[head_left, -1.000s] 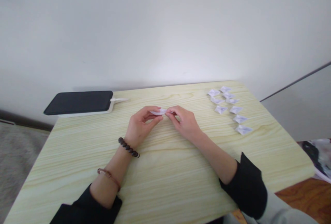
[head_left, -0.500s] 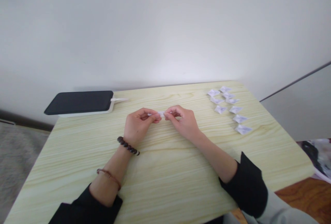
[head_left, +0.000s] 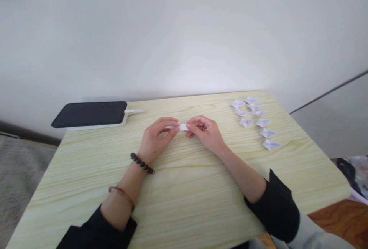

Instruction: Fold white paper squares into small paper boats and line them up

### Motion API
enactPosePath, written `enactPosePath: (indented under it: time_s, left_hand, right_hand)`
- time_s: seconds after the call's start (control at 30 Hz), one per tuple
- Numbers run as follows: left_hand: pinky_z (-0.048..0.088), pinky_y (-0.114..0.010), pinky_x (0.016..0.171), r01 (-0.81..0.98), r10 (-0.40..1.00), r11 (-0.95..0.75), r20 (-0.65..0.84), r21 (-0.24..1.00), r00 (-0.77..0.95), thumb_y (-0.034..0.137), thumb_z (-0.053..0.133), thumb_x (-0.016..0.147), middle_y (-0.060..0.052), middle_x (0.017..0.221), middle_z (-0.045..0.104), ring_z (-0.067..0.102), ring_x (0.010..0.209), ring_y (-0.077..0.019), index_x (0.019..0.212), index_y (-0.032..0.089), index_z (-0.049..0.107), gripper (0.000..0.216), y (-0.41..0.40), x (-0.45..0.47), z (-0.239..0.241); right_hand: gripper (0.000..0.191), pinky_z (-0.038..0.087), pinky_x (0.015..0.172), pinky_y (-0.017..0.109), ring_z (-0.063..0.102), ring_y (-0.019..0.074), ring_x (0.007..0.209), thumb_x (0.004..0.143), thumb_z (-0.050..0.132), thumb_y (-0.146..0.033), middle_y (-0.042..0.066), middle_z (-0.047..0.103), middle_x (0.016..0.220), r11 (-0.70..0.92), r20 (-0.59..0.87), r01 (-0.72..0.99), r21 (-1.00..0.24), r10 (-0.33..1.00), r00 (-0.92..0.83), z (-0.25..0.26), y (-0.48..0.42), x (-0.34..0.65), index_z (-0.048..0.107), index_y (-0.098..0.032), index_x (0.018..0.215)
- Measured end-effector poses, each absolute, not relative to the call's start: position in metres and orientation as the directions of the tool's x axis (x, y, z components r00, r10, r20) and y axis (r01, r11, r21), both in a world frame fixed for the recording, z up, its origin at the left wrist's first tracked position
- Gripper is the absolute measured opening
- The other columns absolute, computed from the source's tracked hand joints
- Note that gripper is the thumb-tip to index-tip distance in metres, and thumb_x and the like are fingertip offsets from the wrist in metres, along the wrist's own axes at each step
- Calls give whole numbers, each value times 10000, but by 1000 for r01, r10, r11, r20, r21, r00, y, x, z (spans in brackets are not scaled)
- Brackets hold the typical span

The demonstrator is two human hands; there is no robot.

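Between my hands, over the middle of the table, is a small folded piece of white paper [head_left: 183, 127]. My left hand [head_left: 159, 136] has thumb and fingertips closed at the paper's left end. At the other end my right hand [head_left: 206, 133] pinches it between thumb and forefinger, the remaining fingers curled beneath. The fingertips hide both ends of the paper. Off to the right, several small folded paper boats [head_left: 245, 122] lie in a loose cluster, apart from both hands.
A black-topped, white-sided device [head_left: 89, 114] sits at the table's back left, with a white plug and cable [head_left: 135, 111] on its right side. The pale wood-grain table [head_left: 184, 195] meets a white wall [head_left: 184, 34] at the back. Bagged items [head_left: 355, 172] are beyond the right edge.
The paper between my hands now shows a wider flat white face. My fingertips have spread slightly apart along it, and both hands have shifted a little to the right.
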State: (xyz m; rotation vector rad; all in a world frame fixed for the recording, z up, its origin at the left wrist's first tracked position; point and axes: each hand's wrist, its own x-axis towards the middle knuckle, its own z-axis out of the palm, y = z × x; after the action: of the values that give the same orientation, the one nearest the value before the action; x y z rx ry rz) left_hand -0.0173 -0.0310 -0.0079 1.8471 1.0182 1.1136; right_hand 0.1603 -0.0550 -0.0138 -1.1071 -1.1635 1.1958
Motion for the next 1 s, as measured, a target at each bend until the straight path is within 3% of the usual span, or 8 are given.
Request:
enactPosePath:
  time_s: [0.1, 0.27, 0.37, 0.47, 0.53, 0.63, 0.8, 1.0]
  left_hand:
    - [526, -330, 876, 309, 781, -609, 482, 731, 398, 314, 685, 774, -77, 1055, 692, 640, 979, -199, 892, 220, 718, 154, -32, -19, -4]
    - [535, -311, 822, 341, 761, -638, 501, 690, 411, 277, 624, 825, -55, 928, 728, 669, 866, -180, 887, 228, 722, 126, -35, -19, -2]
    - [529, -302, 827, 357, 765, -640, 524, 681, 373, 273, 629, 819, -45, 931, 726, 668, 865, -175, 864, 231, 727, 116, -34, -19, -3]
    - [530, -278, 788, 379, 770, -638, 540, 670, 341, 270, 632, 815, -38, 893, 718, 660, 825, -163, 850, 230, 730, 111, -33, -19, -4]
    - [530, -275, 755, 380, 778, -628, 528, 680, 341, 275, 632, 814, -41, 860, 714, 653, 802, -165, 843, 225, 730, 114, -33, -20, -5]
    - [530, -288, 751, 373, 787, -614, 505, 695, 355, 297, 635, 807, -44, 842, 714, 649, 802, -175, 832, 224, 728, 120, -34, -19, -5]
    - [526, -296, 782, 368, 779, -623, 507, 690, 369, 287, 637, 801, -34, 853, 715, 651, 816, -176, 850, 228, 714, 108, -36, -17, -1]
    - [513, -334, 838, 294, 697, -715, 608, 635, 381, 194, 665, 766, -45, 847, 716, 646, 880, -197, 837, 214, 708, 86, -35, -16, 0]
  right_hand:
    - [274, 545, 519, 225, 650, 116, 514, 695, 737, -391, -31, 658, 587, 23, 26, -124, -992, 999, -22, -12, -54, 162, 610, -164, 782]
    - [249, 554, 523, 234, 651, 119, 526, 731, 707, -387, -27, 665, 608, 22, 30, -114, -993, 997, -78, -14, -55, 164, 610, -170, 806]
    - [206, 575, 578, 251, 690, 141, 666, 815, 619, -382, 23, 712, 792, 132, 133, -30, -991, 989, -56, -15, -59, 163, 621, -183, 868]
    - [166, 579, 648, 257, 682, 154, 856, 859, 564, -308, 72, 686, 1078, 327, 317, 187, -927, 945, -83, -12, -64, 164, 643, -203, 960]
    - [145, 576, 688, 268, 657, 161, 910, 843, 584, -270, 64, 691, 1022, 485, 467, 313, -817, 874, -134, -10, -66, 165, 650, -210, 957]
    - [107, 562, 706, 274, 637, 148, 851, 845, 584, -255, 45, 682, 901, 598, 591, 428, -677, 789, -169, -9, -64, 167, 653, -218, 919]
    - [102, 542, 759, 275, 635, 140, 836, 869, 566, -248, 42, 670, 898, 628, 620, 500, -596, 756, -211, -9, -62, 168, 653, -220, 915]
    - [102, 534, 755, 262, 640, 140, 852, 876, 559, -230, 43, 668, 907, 664, 647, 525, -533, 719, -252, -8, -63, 170, 646, -222, 929]
